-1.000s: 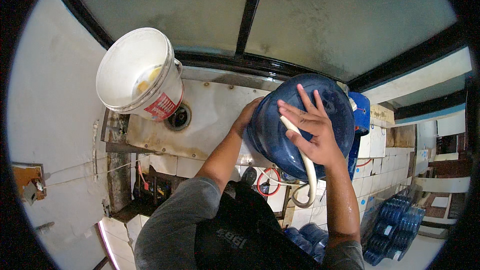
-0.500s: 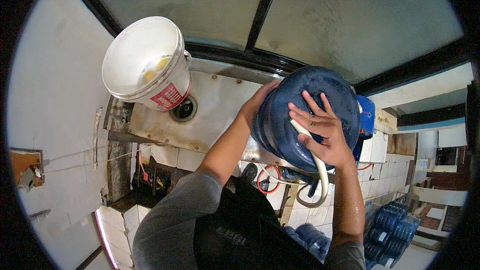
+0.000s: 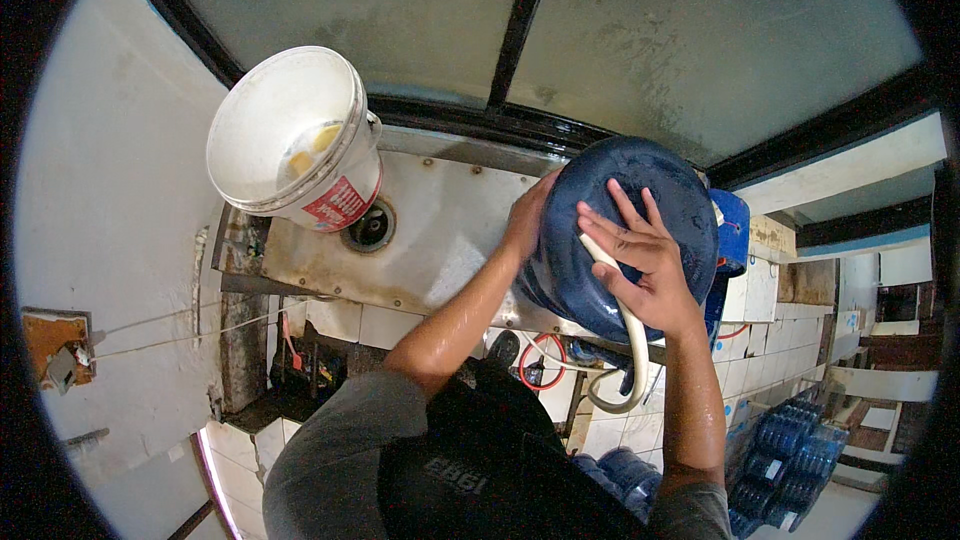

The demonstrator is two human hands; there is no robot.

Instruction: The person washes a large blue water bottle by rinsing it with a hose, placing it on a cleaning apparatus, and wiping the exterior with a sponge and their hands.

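A large blue water jug is tipped over the right part of the steel counter, its round, wet base turned toward me. My left hand grips its left side, with the fingertips hidden behind the jug. Across the base lies my right hand, fingers spread, holding the end of a cream-coloured hose between thumb and forefinger. The hose hangs below that hand in a loop. The jug's neck is out of sight.
A white bucket with yellow pieces inside stands on the steel counter, beside a round drain. A blue container sits right of the jug. Several blue jugs are stacked low at right. Dark-framed glass panels rise behind.
The jug has tilted slightly, its base facing me more squarely. My left hand has shifted right along its side. My right hand keeps its place on the base with the hose.
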